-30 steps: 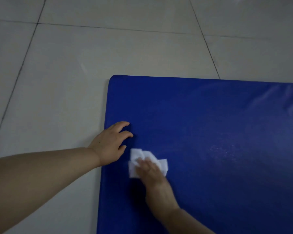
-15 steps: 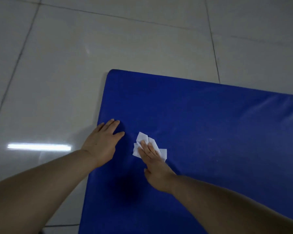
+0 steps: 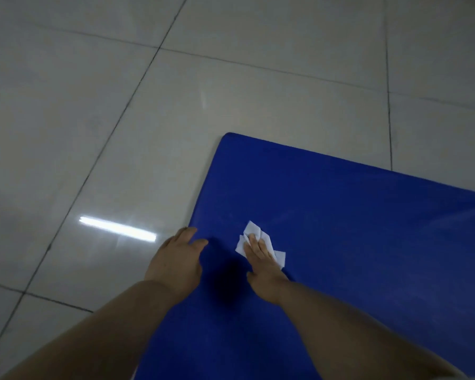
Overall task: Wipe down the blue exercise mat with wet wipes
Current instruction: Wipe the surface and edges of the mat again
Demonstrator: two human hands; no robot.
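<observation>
Since a moment ago both arms have reached further out, and the right hand has carried the wipe a little up the mat toward the far corner, while the left hand has stayed planted at the edge.

Farthest left is the pale tiled floor (image 3: 121, 133), glossy, with a bright strip of ceiling light (image 3: 117, 229) mirrored in it just beside the mat's edge. Next comes the left hand (image 3: 177, 259), lying over the left edge of the blue exercise mat (image 3: 354, 242), with its fingers straight and relaxed, gripping nothing. I judge it is placed there partly as a prop for the person leaning forward and partly to keep the mat from sliding on the slick tiles.

A short way to its right, apart from it, the right hand (image 3: 261, 259) presses a crumpled white wet wipe (image 3: 251, 229) flat against the mat with extended fingers; the wipe's corners stick out ahead of the fingertips and to the right of the hand. Flat fingers spread the pressure over the cloth, which suits a sweeping stroke better than a pinch would.

The mat itself lies flat on the floor, its near-left corner region under both hands, its far left corner ahead of them, and the rest running off to the right. Most of that stretch looks yet to be covered, so I would guess the wiping is at an early stage.
</observation>
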